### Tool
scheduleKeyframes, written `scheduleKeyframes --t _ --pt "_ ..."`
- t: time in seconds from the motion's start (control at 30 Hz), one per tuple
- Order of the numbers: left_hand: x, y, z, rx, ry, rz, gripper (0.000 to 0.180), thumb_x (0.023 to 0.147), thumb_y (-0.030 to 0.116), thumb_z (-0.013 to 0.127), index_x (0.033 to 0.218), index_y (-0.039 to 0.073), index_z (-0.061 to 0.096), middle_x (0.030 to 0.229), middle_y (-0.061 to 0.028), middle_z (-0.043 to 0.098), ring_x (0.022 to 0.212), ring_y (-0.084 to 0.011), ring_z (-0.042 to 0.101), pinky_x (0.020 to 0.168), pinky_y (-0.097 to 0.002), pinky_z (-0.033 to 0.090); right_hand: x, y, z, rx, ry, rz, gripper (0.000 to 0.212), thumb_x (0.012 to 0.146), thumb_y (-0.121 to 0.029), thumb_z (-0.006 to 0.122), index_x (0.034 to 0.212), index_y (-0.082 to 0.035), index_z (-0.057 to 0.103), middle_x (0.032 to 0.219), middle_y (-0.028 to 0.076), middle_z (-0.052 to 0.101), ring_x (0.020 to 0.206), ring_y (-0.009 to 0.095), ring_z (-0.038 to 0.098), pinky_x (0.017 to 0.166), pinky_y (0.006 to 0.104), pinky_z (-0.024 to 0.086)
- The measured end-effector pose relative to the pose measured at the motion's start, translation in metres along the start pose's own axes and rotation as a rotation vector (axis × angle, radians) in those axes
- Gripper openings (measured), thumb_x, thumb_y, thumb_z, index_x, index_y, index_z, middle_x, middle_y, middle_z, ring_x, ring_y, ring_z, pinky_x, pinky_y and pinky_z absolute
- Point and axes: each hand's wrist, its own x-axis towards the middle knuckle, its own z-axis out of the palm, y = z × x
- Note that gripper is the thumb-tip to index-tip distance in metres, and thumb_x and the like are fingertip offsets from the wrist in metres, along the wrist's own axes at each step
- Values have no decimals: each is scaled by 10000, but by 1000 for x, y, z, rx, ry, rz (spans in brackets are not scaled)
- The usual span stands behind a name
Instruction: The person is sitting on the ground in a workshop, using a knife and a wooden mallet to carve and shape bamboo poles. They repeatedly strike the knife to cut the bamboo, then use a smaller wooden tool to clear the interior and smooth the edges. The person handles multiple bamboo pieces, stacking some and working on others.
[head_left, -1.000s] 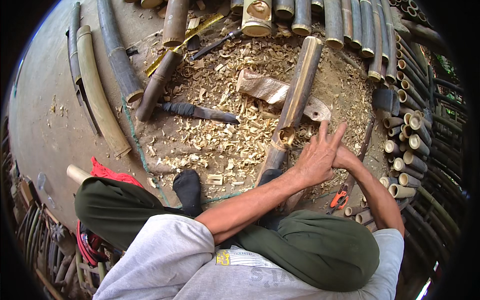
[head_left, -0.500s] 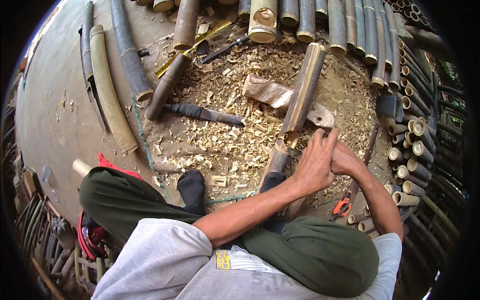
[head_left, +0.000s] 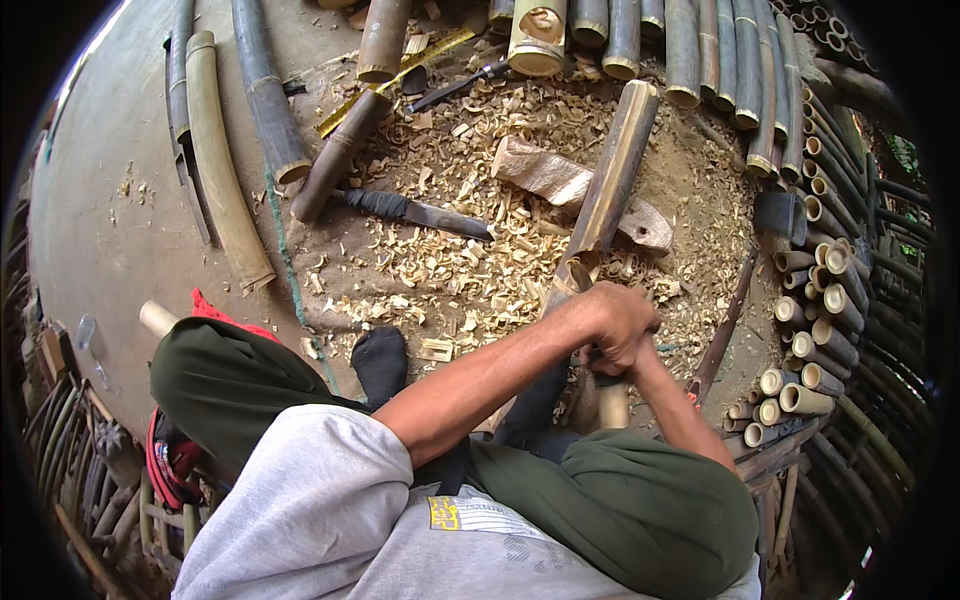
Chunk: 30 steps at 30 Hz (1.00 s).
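A dark brown bamboo pole (head_left: 617, 160), smooth and round with a long pale strip of exposed fibre, slants across a rough, pinkish-brown block (head_left: 535, 170) that has a small hole near its right end. Curled, cream-coloured shavings (head_left: 480, 275) cover the ground around them. To the left lies a knife (head_left: 447, 218) with a flat grey blade and a black-wrapped handle.

The person's left hand (head_left: 612, 312) and right hand (head_left: 622, 352) are bunched together just below the pole's notched section, the left above the right. Their fingers look curled, but I cannot tell exactly what each one grips. A pale, smooth cylinder (head_left: 613, 407) with a dark collar juts out beneath them, toward the right knee. The pole runs up and away from the hands, its lower part passing behind the left forearm.

Half a second ago, the fingers pointed up toward the block's holed end; now the hands are lower and nearer the body, and the cylinder has come into view.
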Motion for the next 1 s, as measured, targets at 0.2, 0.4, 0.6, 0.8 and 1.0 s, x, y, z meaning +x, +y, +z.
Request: scheduleKeyframes --t 0.2,0.4,0.6,0.8,1.0 --pt "-8 29 65 -301 933 2 950 647 37 813 1518 63 436 1386 -318 483 1297 -509 521 1090 -538 488 -18 -80 -72 -745 -177 -245 509 837 -205 735 1298 -26 616 1322 260 617 1195 391 629 1010 475 522" --pt "-18 4 45 -176 613 9 1005 575 110 880 1502 57 496 1417 -305 489 1319 -497 518 1117 -558 466 -1 -15 -38 -387 -41 -267 668 855 -212 726 1458 -31 503 1405 233 533 1343 344 527 1092 446 482" --pt "-60 9 40 50 635 52 1065 555 49 776 1575 131 478 1594 -279 373 1453 -495 412 1207 -516 405 -3 -13 75 546 209 -250 561 1077 -302 520 1543 -46 340 1446 140 465 1358 243 499 1145 423 469" --pt "-166 11 89 -204 500 -478 759 789 175 791 1441 15 436 1284 -307 581 1179 -489 622 988 -524 529 -37 -51 80 1414 -145 -163 317 1150 -389 422 1162 -105 564 1201 93 671 1118 206 647 1045 393 498" --pt "-170 8 33 505 385 -585 294 831 115 723 1021 -4 533 865 -164 691 796 -351 735 707 -450 589 1 -44 78 1626 -401 -82 397 1137 -326 436 1229 10 626 1129 190 733 1004 278 740 885 454 627"
